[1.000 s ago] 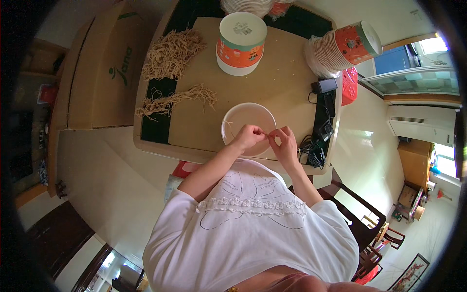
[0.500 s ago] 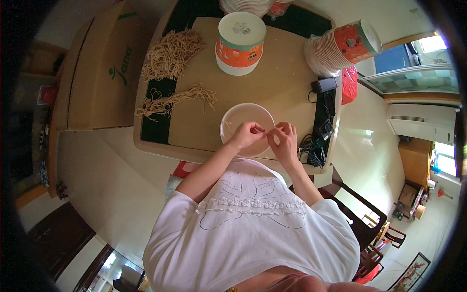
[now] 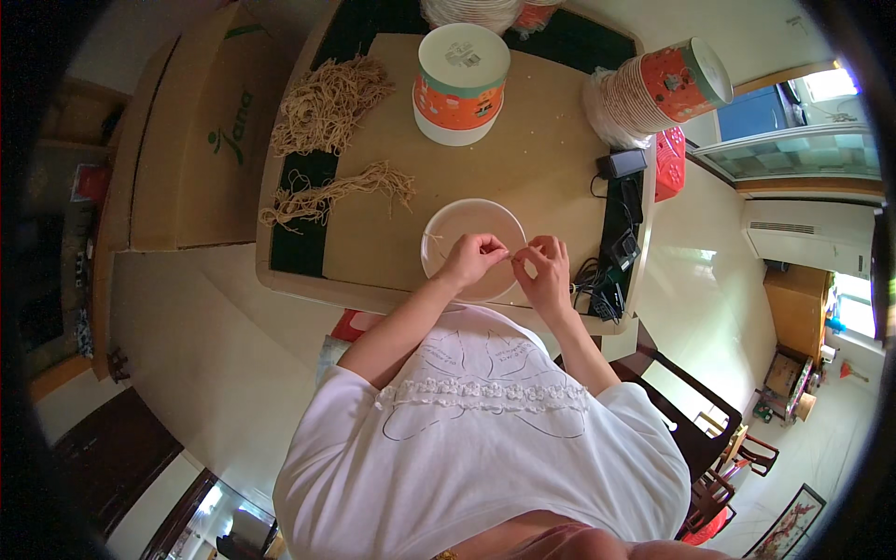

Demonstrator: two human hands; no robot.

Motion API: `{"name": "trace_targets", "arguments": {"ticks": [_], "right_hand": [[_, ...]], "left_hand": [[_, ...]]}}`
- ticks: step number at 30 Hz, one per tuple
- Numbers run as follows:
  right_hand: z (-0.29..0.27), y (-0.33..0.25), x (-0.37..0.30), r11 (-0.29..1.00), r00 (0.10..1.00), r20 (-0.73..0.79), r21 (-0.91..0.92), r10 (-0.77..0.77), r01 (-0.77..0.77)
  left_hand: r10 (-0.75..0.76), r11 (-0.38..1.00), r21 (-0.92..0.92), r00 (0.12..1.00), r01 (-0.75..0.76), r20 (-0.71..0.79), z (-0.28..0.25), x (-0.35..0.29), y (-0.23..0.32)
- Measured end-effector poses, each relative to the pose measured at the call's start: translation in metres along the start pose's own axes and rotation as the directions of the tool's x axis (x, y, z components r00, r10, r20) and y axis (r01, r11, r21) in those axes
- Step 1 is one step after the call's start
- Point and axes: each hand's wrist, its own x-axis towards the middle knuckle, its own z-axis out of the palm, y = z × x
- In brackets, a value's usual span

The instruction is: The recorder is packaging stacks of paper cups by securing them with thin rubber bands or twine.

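Both hands (image 3: 474,258) (image 3: 547,265), pinched closed, contents unclear, hide part of the bowl (image 3: 474,218) between twine (image 3: 338,194) and cables (image 3: 588,278).

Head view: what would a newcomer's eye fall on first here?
Probably the orange-banded tub, standing beyond the hands near the table's far side, with a matching stack leaning at the far right. Next, the tangled twine at the far left. Nearest the person, the left hand and right hand come close together at the bowl.
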Motion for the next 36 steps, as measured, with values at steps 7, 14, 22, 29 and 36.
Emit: {"name": "trace_targets", "arguments": {"ticks": [7,14,22,29,36], "right_hand": [[0.002,0.002,-0.002,0.999,0.999,-0.028,0.011,-0.034,0.034],[0.000,0.000,-0.001,0.999,0.999,-0.042,0.028,-0.018,0.019],[0.000,-0.003,-0.002,1.000,0.999,-0.032,0.001,-0.010,0.010],[0.002,-0.001,0.000,1.000,0.999,-0.033,0.004,-0.019,0.019],[0.002,-0.002,-0.001,1.000,0.999,-0.029,0.004,-0.019,0.019]], "left_hand": [[-0.009,1.000,-0.027,0.998,0.007,-0.069,0.004,0.002,-0.002],[-0.061,0.983,-0.174,0.997,0.067,0.039,0.007,0.001,-0.001],[-0.021,0.997,-0.070,1.000,0.020,-0.014,0.005,0.000,-0.008],[-0.138,0.973,-0.192,0.990,0.130,-0.025,-0.001,-0.004,0.004],[-0.001,0.999,-0.041,0.999,-0.001,-0.050,-0.001,-0.005,0.002]]}}
